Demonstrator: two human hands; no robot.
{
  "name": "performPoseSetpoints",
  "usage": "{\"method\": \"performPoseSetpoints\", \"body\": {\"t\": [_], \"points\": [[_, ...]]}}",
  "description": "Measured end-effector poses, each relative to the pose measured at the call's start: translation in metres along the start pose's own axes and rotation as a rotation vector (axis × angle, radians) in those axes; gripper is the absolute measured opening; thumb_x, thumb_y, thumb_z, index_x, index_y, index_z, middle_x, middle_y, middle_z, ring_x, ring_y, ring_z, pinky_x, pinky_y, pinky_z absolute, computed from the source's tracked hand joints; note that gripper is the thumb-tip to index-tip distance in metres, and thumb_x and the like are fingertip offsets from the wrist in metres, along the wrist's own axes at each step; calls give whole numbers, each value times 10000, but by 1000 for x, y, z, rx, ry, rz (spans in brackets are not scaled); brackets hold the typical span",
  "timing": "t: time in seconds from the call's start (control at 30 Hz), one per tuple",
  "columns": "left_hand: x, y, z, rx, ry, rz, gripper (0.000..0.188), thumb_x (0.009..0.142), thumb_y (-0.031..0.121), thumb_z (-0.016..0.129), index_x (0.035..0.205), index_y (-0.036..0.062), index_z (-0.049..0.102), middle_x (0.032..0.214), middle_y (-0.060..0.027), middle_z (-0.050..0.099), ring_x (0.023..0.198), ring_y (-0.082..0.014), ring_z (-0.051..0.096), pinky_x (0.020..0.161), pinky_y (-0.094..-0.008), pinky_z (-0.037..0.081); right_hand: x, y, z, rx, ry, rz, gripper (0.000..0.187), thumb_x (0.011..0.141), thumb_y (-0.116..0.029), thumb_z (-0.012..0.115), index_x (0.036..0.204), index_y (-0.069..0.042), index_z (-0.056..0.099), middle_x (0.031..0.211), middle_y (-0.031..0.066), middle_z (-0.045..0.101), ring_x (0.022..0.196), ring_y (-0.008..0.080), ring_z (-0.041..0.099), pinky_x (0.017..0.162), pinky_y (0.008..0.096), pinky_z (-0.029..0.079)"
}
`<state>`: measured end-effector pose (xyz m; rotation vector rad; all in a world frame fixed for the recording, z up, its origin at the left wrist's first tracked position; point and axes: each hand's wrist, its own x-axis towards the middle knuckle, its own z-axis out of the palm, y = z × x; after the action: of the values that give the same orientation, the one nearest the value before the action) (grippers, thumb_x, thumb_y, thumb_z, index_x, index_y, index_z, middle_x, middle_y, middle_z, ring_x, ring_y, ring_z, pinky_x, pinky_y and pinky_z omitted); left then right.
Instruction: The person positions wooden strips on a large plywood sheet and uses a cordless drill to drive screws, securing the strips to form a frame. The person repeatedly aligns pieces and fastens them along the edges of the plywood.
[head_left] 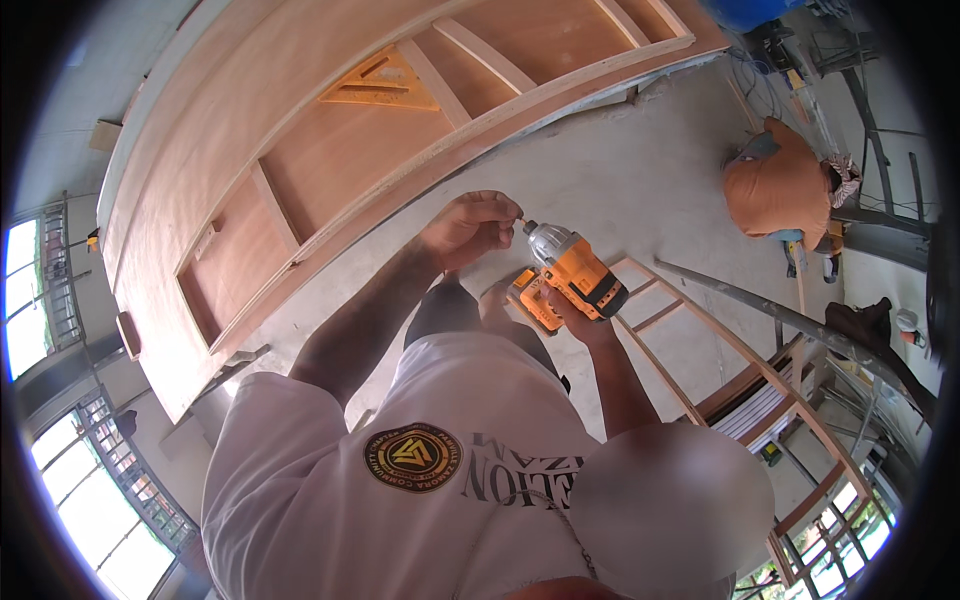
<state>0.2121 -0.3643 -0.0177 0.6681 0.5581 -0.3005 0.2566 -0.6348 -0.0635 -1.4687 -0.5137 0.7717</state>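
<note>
Stood over a bare grey concrete floor [620, 170] in a workshop, with barred windows [30, 300] bright along the left rim.

Held an orange and black cordless driver [575, 272] in the air in front of the chest, just above the floor's middle, silver nose turned toward the left. Gripped its handle from below with the right hand [578, 322], fingers wrapped tight around the grip just above the battery pack. Could not tell whether a finger rested on the trigger. Met the nose with the left hand [470, 228], fingertips [508, 208] pinched together on something small at the tip of the bit; too small to make out what. Kept the remaining fingers of that hand curled in.

Wore a white T-shirt [400, 480] with a round badge on the chest, filling the lower part of the view beneath both forearms.

Faced a large plywood panel [330, 160] with pale wooden battens framing it, stretched across the upper left, well apart from the driver. Left a yellow triangular square [380, 85] lying flat on that panel between two battens.

Had a curved wooden frame [700, 350] with cross rungs just to the right of the driver, and a grey metal pole [760, 305] slanting over it. Shared the floor with another person in an orange top [780, 190], crouched at the upper right among scattered tools.
</note>
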Motion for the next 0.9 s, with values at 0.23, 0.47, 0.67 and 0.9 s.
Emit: {"method": "performPoseSetpoints", "body": {"t": [0.23, 0.47, 0.67, 0.9], "points": [[44, -13, -29, -31, 423, 175, 210, 1043, 188, 605, 991, -11, 646, 812, -13, 599, 692, -92, 547, 646, -270, 457, 51, 67, 60, 129, 167, 118, 187, 950, -90, 722, 1122, -35, 671, 982, 28, 708, 879, 106, 673, 764, 292, 558], [77, -4, -47, 408, 668, 298, 249, 1003, 199, 642, 938, -35, 699, 761, -23, 608, 656, -90, 543, 630, -263, 460, 84, 119, 75, -331, 202, -246, 285, 935, -125, 760, 1190, -29, 678, 1113, 79, 745, 991, 206, 734, 807, 306, 588], [79, -4, -47, 368, 716, 290, 235, 984, 173, 656, 939, -50, 715, 707, -28, 592, 633, -97, 537, 611, -269, 473, 104, 128, 67, -330, 102, -125, 490, 948, -298, 704, 1388, -112, 595, 1354, 109, 653, 1253, 307, 622, 1031, 426, 516], [80, -2, -46, 374, 732, 331, 254, 980, 188, 661, 931, -57, 705, 660, -26, 553, 581, -99, 521, 542, -269, 452, 118, 133, 59, -243, -79, 36, 575, 947, -316, 686, 1468, -140, 519, 1416, 98, 613, 1308, 300, 585, 1079, 422, 486]]}}
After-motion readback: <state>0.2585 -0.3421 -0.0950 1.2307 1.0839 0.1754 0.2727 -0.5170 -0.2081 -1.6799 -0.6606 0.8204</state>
